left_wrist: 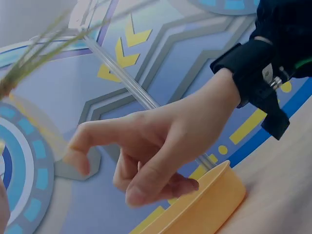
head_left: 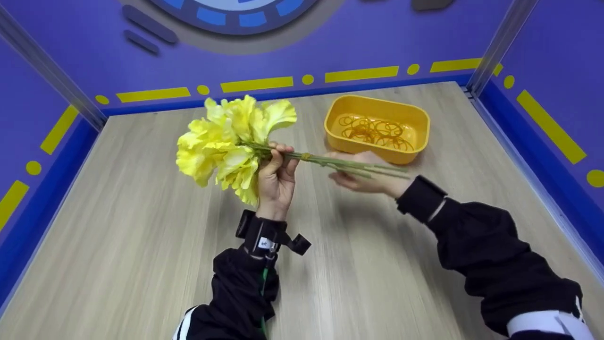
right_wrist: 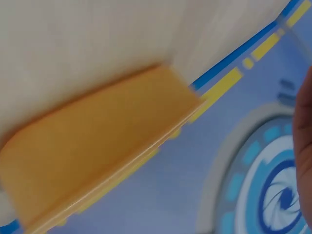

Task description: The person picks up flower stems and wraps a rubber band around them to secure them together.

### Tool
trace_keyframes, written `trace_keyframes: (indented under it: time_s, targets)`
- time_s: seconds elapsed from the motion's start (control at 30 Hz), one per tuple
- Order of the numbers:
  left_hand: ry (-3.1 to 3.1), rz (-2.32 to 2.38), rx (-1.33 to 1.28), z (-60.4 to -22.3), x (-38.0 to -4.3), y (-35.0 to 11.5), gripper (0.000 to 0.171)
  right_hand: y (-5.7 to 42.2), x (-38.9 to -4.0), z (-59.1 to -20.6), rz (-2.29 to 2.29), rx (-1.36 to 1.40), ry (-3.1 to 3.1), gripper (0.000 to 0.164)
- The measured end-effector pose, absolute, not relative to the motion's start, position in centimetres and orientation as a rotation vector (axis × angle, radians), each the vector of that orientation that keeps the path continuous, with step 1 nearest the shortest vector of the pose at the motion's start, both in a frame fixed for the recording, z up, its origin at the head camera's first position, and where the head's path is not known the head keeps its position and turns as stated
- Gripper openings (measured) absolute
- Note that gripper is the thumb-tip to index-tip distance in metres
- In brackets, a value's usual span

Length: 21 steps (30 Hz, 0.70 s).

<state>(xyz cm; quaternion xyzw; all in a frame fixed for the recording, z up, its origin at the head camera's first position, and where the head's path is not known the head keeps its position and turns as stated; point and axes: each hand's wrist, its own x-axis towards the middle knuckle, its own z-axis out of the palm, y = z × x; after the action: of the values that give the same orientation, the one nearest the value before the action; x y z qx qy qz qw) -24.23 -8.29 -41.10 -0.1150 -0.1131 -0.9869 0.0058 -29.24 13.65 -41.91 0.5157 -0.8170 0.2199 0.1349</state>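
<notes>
My left hand (head_left: pixel 277 177) holds a bunch of yellow artificial flowers (head_left: pixel 214 141) by the stems, just below the blossoms. Past the fingers, a yellowish rubber band (head_left: pixel 306 156) is wrapped round the green stems (head_left: pixel 349 165), which point right. My right hand (head_left: pixel 363 178), blurred, is beneath the stem ends in the head view. In the left wrist view its fingers (left_wrist: pixel 105 134) are loosely bent, with nothing seen between them. The stems (left_wrist: pixel 41 53) appear there at upper left. Only a strip of a hand (right_wrist: pixel 304 151) shows in the right wrist view.
A yellow plastic box (head_left: pixel 424 134) with a loose heap of rubber bands (head_left: pixel 373 132) stands behind my right hand. Wood-grain tabletop (head_left: pixel 141 245) spreads below. Blue-purple printed panels (head_left: pixel 264 61) enclose the back and both sides.
</notes>
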Motion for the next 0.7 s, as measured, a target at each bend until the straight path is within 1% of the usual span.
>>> trace_keyframes:
  time_s: [0.07,0.17,0.27,0.37,0.47,0.6,0.7]
  targets:
    - [-0.448,-3.010,-0.254,-41.0,-24.1,-8.1,0.028,12.5,-28.1,-42.0,0.612,1.520,-2.380,0.031]
    - [-0.571,-2.904,-0.205,-41.0,-24.1,-7.9,0.031,11.4,-26.7,-42.2,0.590,1.532,-2.405,0.036]
    - [-0.674,-2.816,-0.222,-41.1,-24.1,-7.6,0.032,10.8,-25.4,-42.3,0.508,1.484,-2.419,0.042]
    - [-0.763,-2.724,-0.294,-41.0,-24.0,-7.3,0.031,10.5,-24.5,-42.2,0.447,1.444,-2.401,0.043]
    - [-0.881,-2.635,-0.354,-40.7,-23.6,-7.1,0.034,10.4,-24.0,-42.0,0.410,1.427,-2.377,0.041]
    - [-1.076,-2.519,-0.409,-40.4,-23.1,-7.1,0.043,10.4,-23.5,-41.6,0.413,1.438,-2.361,0.034]
    - [-1.150,-2.483,-0.567,-41.0,-23.1,-7.4,0.045,10.3,-23.2,-41.2,0.422,1.451,-2.329,0.028]
